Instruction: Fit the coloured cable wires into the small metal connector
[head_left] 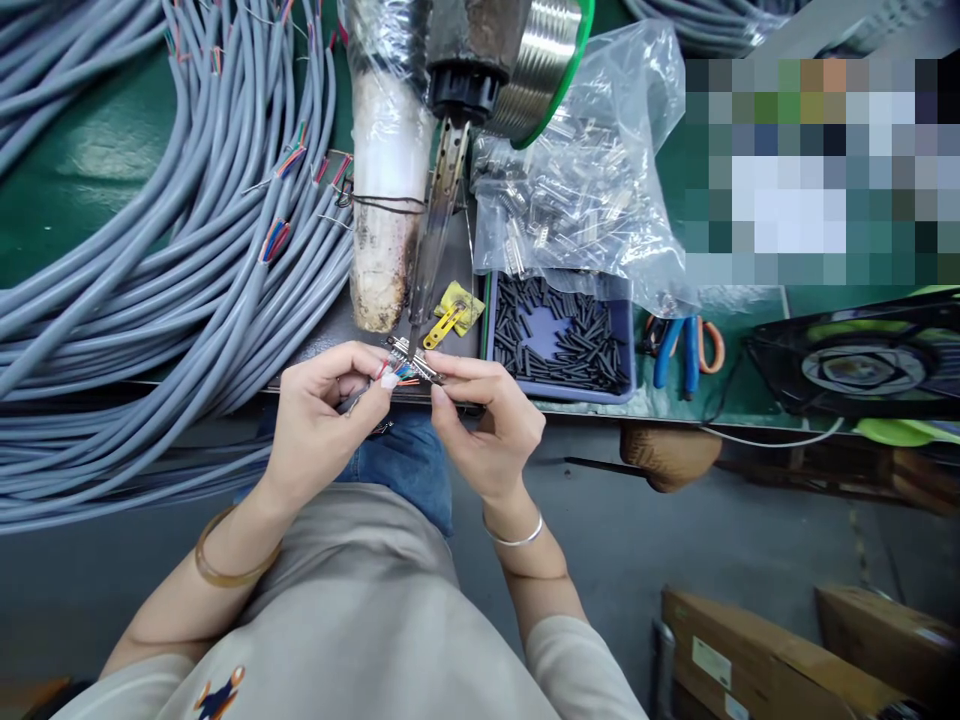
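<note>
Head view showed, at far left, thick loops of grey cable (pixel 150 250) spread over the green bench top (pixel 90 140), several ends stripped to coloured cores. Moving right, your left hand (pixel 319 420) was closed in a pinch, thumb and forefinger gripping the end of a grey cable just below its fanned coloured wires (pixel 401 374); a brown bangle (pixel 225 570) sat on that forearm. Just above the wires stood a plastic-wrapped white cylinder (pixel 386 200) and a metal tool (pixel 442 200) hanging down toward them, with a small yellow piece (pixel 454 315) lying beside its tip. Your right hand (pixel 487 420) was also closed in a pinch, fingertips holding a small metal connector (pixel 412 358) pressed against the wire ends, at the bench edge and directly over your lap; a silver bracelet (pixel 514 535) circled that wrist. Further right lay a blue tray (pixel 626 345) of short black sleeves, partly under a clear bag (pixel 592 170) of small metal parts. Beyond it rested blue-handled pliers (pixel 675 350), then a black fan (pixel 855 360), with cardboard boxes (pixel 757 655) on the floor below.
</note>
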